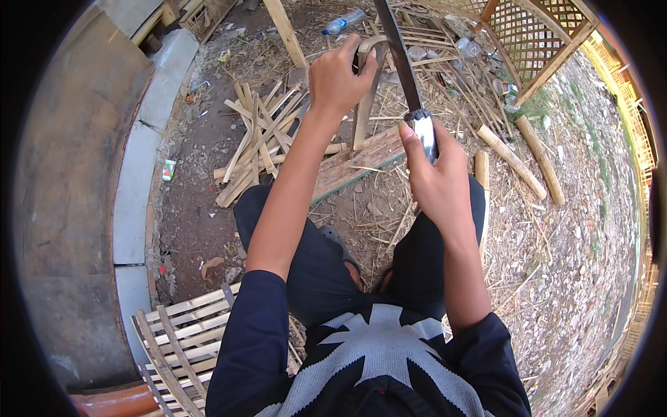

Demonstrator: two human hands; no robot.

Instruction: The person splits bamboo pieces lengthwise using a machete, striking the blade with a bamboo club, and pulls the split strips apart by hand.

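Observation:
My right hand [440, 174] is closed around the shiny silver handle [422, 132] of a machete. Its long dark blade [404, 62] points up and away, just to the right of a split bamboo piece [367, 104]. My left hand [340, 78] grips that bamboo near its upper end, fingers curled round it; part of the grip is hidden. The bamboo stands nearly upright, its lower end at a reddish-brown wooden plank [361, 161] lying in front of my knees. Blade and bamboo are close together; I cannot tell if they touch.
Split bamboo strips [264, 139] lie heaped at the left. Round bamboo poles [538, 160] rest on the littered ground at the right. A lattice panel [535, 42] stands at the far right, a slatted bamboo piece [184, 340] near left. A plastic bottle [343, 22] lies farther off.

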